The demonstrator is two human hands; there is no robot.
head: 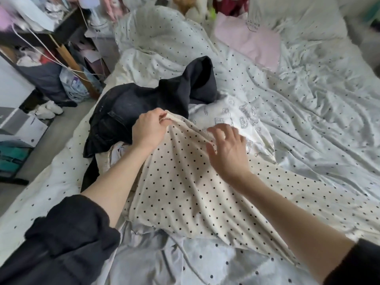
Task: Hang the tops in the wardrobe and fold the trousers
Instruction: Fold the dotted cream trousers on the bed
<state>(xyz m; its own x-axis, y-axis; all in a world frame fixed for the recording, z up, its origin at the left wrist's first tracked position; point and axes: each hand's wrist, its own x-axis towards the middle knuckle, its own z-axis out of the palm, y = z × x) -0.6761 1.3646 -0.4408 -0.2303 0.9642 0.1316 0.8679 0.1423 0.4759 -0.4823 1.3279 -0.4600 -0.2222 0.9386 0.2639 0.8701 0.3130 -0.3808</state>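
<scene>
**Left hand pinches the dotted garment's edge on the bed**

Nearest the camera, two forearms reach forward out of rolled-up dark sleeves (67, 233). Under them lies a cream garment (185, 192) with black dots, spread over the bed (308, 120) and running from the lower right up toward the middle. Whether it is a top or trousers cannot be told from here.

The left hand (149, 128) pinches the upper edge of the cream garment, with thumb and fingers curled round a fold of the cloth and lifting it a little off the pile. The right hand (227, 149) hovers just over the same garment to the right, its fingers spread and relaxed, holding nothing; whether the fingertips touch the cloth cannot be told.

Just beyond the left hand lie dark jeans (127, 112), crumpled, with one leg (197, 79) bunched up and standing toward the middle of the bed. Beside them to the right, partly under the cream garment, lies a white garment (232, 114) with line drawings printed on it.

The bedding is white with small dark dots and heavily creased. Farther back a pink cloth (253, 42) lies near the pillows (292, 19). To the left of the bed stands a dark shelf (61, 38) crowded with things, with white cables (51, 56) hanging across it, and white shoes (48, 109) sit on the floor below.
</scene>
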